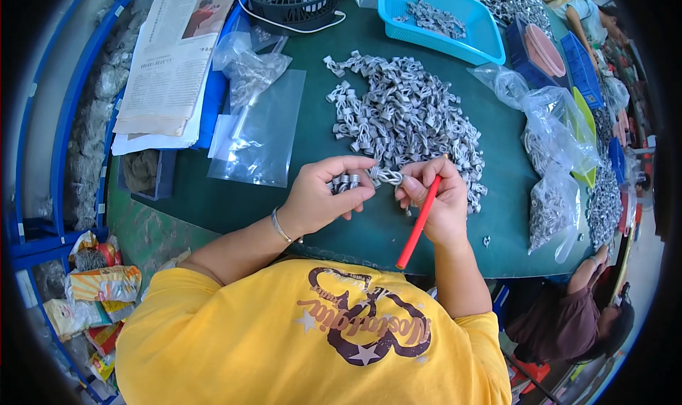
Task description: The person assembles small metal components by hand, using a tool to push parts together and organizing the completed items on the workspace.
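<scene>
- Left fingers [342,165] have one end of a grey loop [387,176] in a thumb-and-index pinch, and they're also curled round a bunch [344,184] of similar grey bits.
- Right fingers [432,169] are pinching the other end of that loop, so it sits right between the two hands, just over the desk [497,224].
- There's a red stick [419,224] in the right hand too, slanting down and to the left below those fingers.
- Big pile [405,114] of the same grey stuff just past the fingers, with its near edge close to the right ones.
- One little piece [486,241] is lying by itself, right of the right fingers and a bit nearer the body.
- Left of the left fingers: a flat clear bag [259,135], then a newspaper [167,64] further out.
- Way beyond the fingers there's a black fan [295,1], plus a blue basket [444,45] with more grey bits in it.
- Well off to the right of the fingers, a filled bag [550,209].
</scene>
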Tool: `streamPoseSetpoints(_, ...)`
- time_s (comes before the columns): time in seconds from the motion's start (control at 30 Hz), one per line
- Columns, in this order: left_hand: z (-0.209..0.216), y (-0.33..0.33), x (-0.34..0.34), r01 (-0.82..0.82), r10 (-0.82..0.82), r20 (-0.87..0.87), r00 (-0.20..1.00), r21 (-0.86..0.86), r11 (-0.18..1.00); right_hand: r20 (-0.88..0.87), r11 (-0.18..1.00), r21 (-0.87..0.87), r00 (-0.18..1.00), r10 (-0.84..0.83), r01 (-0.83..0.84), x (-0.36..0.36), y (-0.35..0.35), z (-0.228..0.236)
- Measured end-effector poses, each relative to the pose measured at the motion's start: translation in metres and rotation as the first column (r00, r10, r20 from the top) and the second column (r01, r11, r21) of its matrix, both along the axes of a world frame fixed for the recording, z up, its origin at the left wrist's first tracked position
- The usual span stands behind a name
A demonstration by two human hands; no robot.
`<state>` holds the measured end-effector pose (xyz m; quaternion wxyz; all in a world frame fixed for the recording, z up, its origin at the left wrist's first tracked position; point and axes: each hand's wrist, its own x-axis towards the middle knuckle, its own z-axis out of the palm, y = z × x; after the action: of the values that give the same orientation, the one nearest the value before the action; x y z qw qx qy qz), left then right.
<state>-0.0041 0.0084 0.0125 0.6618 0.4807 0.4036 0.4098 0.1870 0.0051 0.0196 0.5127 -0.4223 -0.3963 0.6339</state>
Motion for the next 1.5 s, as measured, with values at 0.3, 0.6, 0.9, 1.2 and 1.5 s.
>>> streamPoseSetpoints(0.3, 0.004, -0.003, -0.001, -0.003, 0.005, -0.054, 0.999, 0.040, 0.999, -0.132, 0.998, -0.037, 0.991, 0.039, -0.044, 0.003, -0.006, -0.013)
streamPoseSetpoints(0.6, -0.001, -0.005, 0.003, 0.025, -0.012, -0.062, 0.998, 0.219, 0.975, -0.068, 0.979, 0.203, 0.998, 0.004, 0.010, -0.003, -0.015, -0.037)
streamPoseSetpoints(0.9, -0.022, -0.006, 0.004, 0.081, -0.033, -0.164, 0.986, 0.292, 0.953, 0.151, 0.709, 0.695, 0.940, -0.306, 0.119, -0.016, -0.018, -0.020)
streamPoseSetpoints(1.2, -0.022, 0.006, 0.010, -0.057, 0.186, -0.323, 0.928, 0.370, 0.927, -0.280, 0.929, 0.178, 0.922, -0.269, 0.325, -0.039, -0.014, 0.000)
streamPoseSetpoints(1.5, 0.036, 0.025, 0.039, -0.126, 0.454, -0.079, 0.888, 0.906, 0.404, -0.813, 0.929, -0.366, 0.505, -0.291, -0.054, -0.054, 0.004, 0.009)
